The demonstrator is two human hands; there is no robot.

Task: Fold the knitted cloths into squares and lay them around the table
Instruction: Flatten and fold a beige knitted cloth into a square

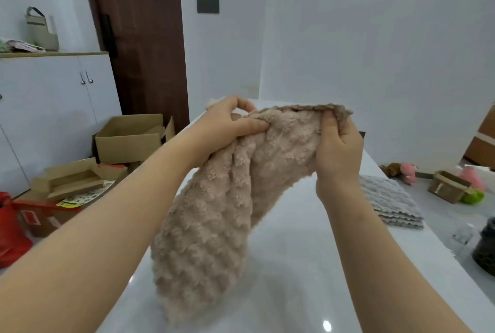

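The beige knitted cloth (214, 212) hangs over the near part of the white table (294, 265), its lower end drooping close to the top. It looks soft, light and limp, best held by the top corners. The left hand (227, 129) and right hand (338, 150) each pinch that top edge with curled fingers. Farther right, a folded grey cloth (388, 198) already takes the table's edge. Cardboard boxes (128, 140) sit on the floor, far left.

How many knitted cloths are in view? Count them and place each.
2. The beige cloth hangs from the left hand and right hand over the table; the grey cloth lies folded at its right edge. Another may hide behind the left hand.
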